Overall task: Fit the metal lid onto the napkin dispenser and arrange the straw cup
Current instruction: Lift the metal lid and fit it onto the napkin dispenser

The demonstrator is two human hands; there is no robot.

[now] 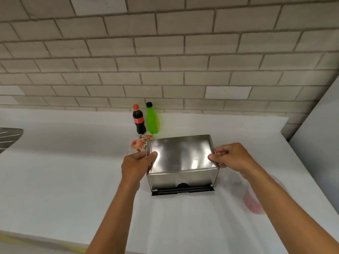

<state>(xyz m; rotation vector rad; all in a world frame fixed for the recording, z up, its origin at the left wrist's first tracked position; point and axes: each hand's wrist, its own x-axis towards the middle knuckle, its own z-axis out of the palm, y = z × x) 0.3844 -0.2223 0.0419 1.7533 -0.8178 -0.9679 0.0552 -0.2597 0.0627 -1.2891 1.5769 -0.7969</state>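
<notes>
A shiny metal lid (181, 154) sits over the napkin dispenser, whose black base (183, 190) shows along the bottom front edge. My left hand (136, 165) grips the lid's left side, thumb on top. My right hand (232, 157) grips its right side the same way. The lid looks slightly raised at the front, with a dark gap above the base. A pinkish translucent cup (254, 200) lies blurred on the counter under my right forearm, partly hidden by it; no straw can be made out.
A cola bottle (139, 120) and a green bottle (152, 119) stand at the brick wall behind the dispenser. A floral packet (139, 144) lies just behind the lid's left corner. A metal object (9, 138) shows at the left edge. The white counter (73, 171) spreads around.
</notes>
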